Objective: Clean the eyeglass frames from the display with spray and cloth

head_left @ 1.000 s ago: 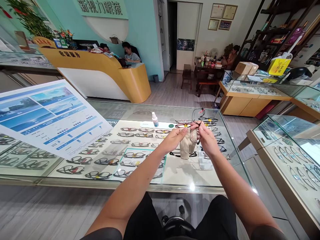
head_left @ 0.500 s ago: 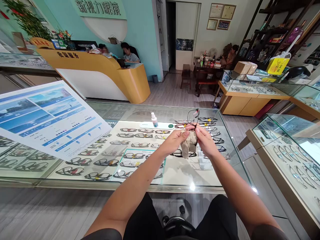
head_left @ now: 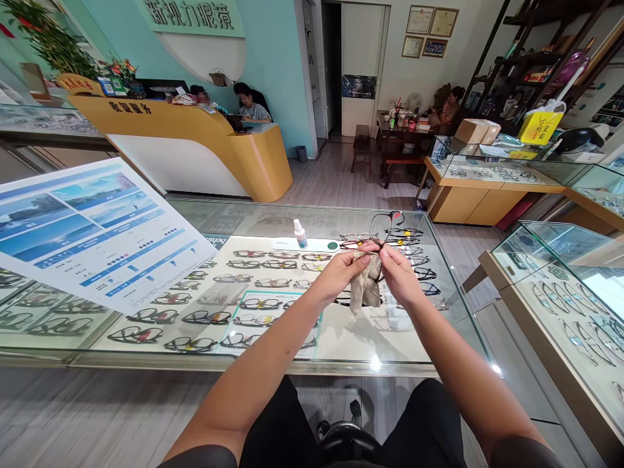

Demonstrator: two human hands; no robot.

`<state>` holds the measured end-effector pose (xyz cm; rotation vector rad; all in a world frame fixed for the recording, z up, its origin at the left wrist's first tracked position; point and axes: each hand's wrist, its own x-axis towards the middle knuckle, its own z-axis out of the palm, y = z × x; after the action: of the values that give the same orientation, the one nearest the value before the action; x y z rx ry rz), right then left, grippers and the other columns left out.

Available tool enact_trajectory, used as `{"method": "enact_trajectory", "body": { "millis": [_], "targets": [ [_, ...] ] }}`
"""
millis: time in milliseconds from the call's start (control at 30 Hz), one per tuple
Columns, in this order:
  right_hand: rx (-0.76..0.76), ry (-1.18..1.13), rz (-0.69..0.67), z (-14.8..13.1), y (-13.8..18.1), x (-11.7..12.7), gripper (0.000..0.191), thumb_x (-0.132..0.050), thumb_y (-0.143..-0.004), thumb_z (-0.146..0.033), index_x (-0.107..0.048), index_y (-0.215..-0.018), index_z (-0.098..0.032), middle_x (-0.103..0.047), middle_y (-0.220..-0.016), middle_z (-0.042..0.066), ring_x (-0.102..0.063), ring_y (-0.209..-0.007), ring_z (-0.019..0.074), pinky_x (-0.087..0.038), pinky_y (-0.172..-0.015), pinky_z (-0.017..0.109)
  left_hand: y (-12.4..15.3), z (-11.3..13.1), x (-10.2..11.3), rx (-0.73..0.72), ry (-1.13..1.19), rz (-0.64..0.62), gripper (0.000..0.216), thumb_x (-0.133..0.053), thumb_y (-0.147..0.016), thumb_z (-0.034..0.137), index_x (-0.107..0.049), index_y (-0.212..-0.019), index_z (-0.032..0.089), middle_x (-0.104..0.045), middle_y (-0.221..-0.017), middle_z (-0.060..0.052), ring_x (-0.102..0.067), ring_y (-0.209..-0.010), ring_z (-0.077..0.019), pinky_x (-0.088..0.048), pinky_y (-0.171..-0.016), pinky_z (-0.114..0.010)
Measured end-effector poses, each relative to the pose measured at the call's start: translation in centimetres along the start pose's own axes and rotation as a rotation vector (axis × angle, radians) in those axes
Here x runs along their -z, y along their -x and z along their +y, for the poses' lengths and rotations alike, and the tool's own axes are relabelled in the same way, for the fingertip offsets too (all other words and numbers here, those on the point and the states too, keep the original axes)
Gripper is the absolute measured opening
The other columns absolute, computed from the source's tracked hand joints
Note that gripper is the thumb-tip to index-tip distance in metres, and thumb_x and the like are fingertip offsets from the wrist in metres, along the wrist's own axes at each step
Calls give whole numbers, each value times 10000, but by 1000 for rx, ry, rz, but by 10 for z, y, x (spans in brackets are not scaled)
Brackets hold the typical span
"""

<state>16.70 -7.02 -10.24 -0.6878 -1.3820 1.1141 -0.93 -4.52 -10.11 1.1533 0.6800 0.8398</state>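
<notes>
Over the glass counter (head_left: 273, 221) I hold a pair of thin dark-framed glasses (head_left: 381, 227) with red temple tips. A beige cleaning cloth (head_left: 365, 289) hangs down between my hands. My left hand (head_left: 341, 273) is closed, pinching the cloth against the lower lens. My right hand (head_left: 397, 273) is closed too, gripping the glasses frame and the cloth from the other side. One lens sticks up above my fingers. A small white spray bottle (head_left: 300, 234) with a blue label stands on the glass just left of my hands.
Rows of glasses (head_left: 195, 305) lie inside the case under the glass. A printed blue-and-white sheet (head_left: 97, 227) lies on the left. More display cases (head_left: 560, 273) stand to the right. People sit behind a yellow reception desk (head_left: 209, 140) and at a far table (head_left: 404, 133).
The glasses have tilted slightly in my hands, and the cloth has shifted a little along the lens. My hands stay in nearly the same place.
</notes>
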Motion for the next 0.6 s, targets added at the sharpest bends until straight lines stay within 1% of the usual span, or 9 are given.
{"method": "enact_trajectory", "body": {
  "millis": [67,167,233,367,467,533,600],
  "targets": [
    [-5,-3,10,0,0,-1,331,-610,-1070,-556,-831,-1153,-325,-782,-1276,60,-646,-1352,289,-446,-1230,471,-1,0,0,2,-2,11,619,-903,-752,700,-728,-913,129,-710,-810,-43,-629,-710,-145,-447,-668,-252],
    [-28,-16,15,-1,0,-2,345,-615,-1062,-572,-827,-1144,-313,-780,-1273,60,-646,-1343,290,-463,-1210,459,-1,0,0,-15,-39,27,612,-887,-766,708,-699,-810,127,-666,-728,-26,-592,-660,-132,-424,-649,-254],
    [-58,-59,10,-3,1,-2,350,-611,-1062,-574,-821,-1145,-307,-775,-1281,59,-656,-1323,287,-486,-1182,447,0,0,-1,-29,-46,22,594,-892,-778,682,-691,-796,124,-662,-728,-27,-590,-661,-132,-435,-666,-261],
    [-121,-164,17,-7,1,-2,342,-624,-1052,-579,-803,-1139,-300,-777,-1266,56,-708,-1207,281,-563,-1041,418,1,1,-2,-46,-3,-37,552,-959,-736,590,-734,-914,118,-706,-819,-36,-631,-736,-145,-476,-739,-269],
    [-159,-163,42,-7,0,-1,365,-637,-1035,-606,-788,-1130,-288,-787,-1231,60,-730,-1096,271,-585,-915,392,1,1,-2,-44,9,-72,541,-995,-714,508,-770,-1018,122,-735,-895,-46,-663,-814,-158,-498,-797,-272],
    [-175,-155,61,-6,-1,-1,384,-645,-1023,-627,-781,-1123,-282,-788,-1226,62,-732,-1041,262,-585,-874,383,2,2,-2,-42,15,-81,558,-1014,-696,455,-780,-1088,133,-747,-929,-47,-667,-842,-160,-500,-816,-268],
    [-183,-162,73,-6,-1,-1,397,-660,-1009,-641,-775,-1113,-275,-787,-1230,66,-732,-1039,262,-590,-880,386,2,3,-2,-38,19,-82,590,-1034,-666,413,-778,-1124,144,-750,-930,-40,-658,-843,-155,-494,-812,-261]
  ]
}}
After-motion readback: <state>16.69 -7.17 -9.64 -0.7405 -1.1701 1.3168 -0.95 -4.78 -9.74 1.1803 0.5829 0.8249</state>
